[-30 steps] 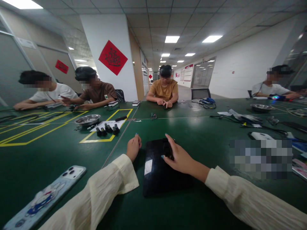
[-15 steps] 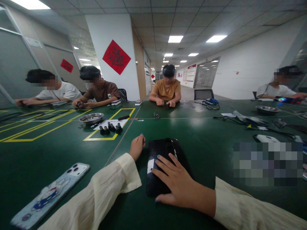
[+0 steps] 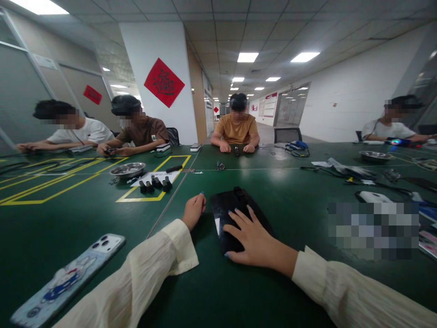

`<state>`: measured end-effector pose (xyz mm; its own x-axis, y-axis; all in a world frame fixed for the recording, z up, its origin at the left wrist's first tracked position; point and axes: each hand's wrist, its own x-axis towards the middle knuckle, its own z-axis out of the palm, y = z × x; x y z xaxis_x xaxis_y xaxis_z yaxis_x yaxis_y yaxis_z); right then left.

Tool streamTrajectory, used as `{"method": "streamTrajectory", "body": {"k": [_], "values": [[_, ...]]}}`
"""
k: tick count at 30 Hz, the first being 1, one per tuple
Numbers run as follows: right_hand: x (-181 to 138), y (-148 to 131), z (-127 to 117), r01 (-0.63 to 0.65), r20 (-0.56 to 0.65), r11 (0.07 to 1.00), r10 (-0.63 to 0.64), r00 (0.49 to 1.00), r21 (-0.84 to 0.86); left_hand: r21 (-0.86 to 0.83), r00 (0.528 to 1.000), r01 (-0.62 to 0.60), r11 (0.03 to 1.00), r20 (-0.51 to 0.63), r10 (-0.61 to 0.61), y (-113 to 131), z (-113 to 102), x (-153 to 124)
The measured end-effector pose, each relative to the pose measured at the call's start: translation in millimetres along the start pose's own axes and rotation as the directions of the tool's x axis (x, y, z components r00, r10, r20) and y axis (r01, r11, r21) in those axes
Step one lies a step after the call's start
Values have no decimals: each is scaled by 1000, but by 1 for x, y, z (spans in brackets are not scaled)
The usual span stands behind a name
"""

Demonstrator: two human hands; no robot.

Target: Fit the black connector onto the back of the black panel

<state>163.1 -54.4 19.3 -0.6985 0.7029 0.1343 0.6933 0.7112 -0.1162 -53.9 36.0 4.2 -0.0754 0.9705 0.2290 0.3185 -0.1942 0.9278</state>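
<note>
On a green table [image 3: 211, 291], just ahead: a flat black slab [image 3: 220, 207] under a right hand [image 3: 254, 239], palm down, spread wide, not gripping. Beside, apart: a curled left hand [image 3: 193, 212], contents hidden. Probably stiff, fairly light, smooth; best taken by opposite edges.

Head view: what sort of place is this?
Probably an office, perhaps doubling as a workroom: ceiling lights, a black chair and a large green table marked with yellow tape.

A green table [image 3: 300, 191] carries a flat black object [image 3: 221, 207], a phone [image 3: 68, 282], two metal bowls [image 3: 127, 169] — and yellow tape [image 3: 139, 199].
</note>
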Motion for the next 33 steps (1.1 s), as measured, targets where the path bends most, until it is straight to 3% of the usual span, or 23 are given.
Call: {"method": "streamTrajectory", "body": {"k": [7,17,24,33], "values": [[13,14,12,-150,-33,989,150,988,11,26,1000,3,1000,7,-3,5,0,-3],[3,109,4,-373,2,925,374,927,-76,29,999,19,999,49,-20,0,1,-2],[-3,155,4,-645,-14,755,648,761,-117,47,997,24,999,71,-27,-3,1,-1],[-33,230,-11,-826,1,549,833,553,-125,41,994,20,999,106,-24,-3,1,-2]]}}
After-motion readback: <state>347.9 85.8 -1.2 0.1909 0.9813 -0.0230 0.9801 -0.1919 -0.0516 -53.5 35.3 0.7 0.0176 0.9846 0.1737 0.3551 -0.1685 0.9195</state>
